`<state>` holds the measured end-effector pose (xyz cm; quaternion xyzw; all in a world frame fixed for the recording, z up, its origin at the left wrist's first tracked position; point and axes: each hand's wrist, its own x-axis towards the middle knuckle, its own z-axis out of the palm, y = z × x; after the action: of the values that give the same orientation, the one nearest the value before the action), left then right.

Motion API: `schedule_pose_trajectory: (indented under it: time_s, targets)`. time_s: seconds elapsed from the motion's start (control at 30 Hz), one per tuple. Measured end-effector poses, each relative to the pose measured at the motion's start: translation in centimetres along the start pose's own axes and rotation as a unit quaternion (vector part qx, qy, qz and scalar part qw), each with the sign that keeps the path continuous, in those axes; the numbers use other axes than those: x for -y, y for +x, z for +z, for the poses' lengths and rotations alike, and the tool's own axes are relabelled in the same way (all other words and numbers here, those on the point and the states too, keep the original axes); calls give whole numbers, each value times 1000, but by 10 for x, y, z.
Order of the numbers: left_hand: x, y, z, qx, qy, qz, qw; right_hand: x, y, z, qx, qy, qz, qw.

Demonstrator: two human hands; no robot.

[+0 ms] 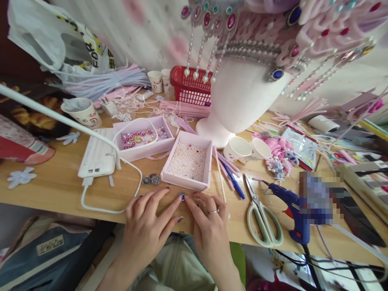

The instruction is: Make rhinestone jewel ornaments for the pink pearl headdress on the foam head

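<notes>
A small blue gem with a silvery beaded rim [182, 197] lies on the wooden table near its front edge. From the left, my left hand [150, 214] touches the gem with its index fingertip, its other fingers stretched out and apart. On the other side, my right hand [210, 216], with a ring on one finger, rests its index fingertip against the gem while its other fingers bend loosely. Just beyond stands a lilac box of tiny pearly beads [163, 175]. Several dark silvery round settings [151, 179] lie left of that box.
A second lilac box [166, 146] holds pink and yellow gems. Left stands a white power bank [96, 155] with a looping cable. Scissors [260, 214], a blue pen [233, 182] and a blue glue gun [291, 202] lie right. Behind rises a white mannequin head [242, 93] wearing a beaded headdress.
</notes>
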<state>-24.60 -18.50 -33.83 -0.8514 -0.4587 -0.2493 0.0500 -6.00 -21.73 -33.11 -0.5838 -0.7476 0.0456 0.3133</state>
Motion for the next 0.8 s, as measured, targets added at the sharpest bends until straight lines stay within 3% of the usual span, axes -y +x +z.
schedule_pose_trajectory:
  time_s: [0.13, 0.27, 0.43, 0.7, 0.8]
  targets:
    - [0, 0, -5, -43, -76, -15, 996, -1, -3, -1, -19, 20, 16, 1000]
    - [-7, 9, -7, -86, -159, -84, 980, 0, 0, 0, -28, 26, 43, 998]
    - [-15, 22, 0, -34, -130, -136, 982, 3, 6, 3, 0, -4, 44, 999]
    - [-13, 23, 2, 3, -136, -114, 984, 2, 4, -4, -12, 43, 26, 999]
    - [-12, 24, 1, 11, -145, -114, 983, 1, 2, -9, 11, 39, -5, 999]
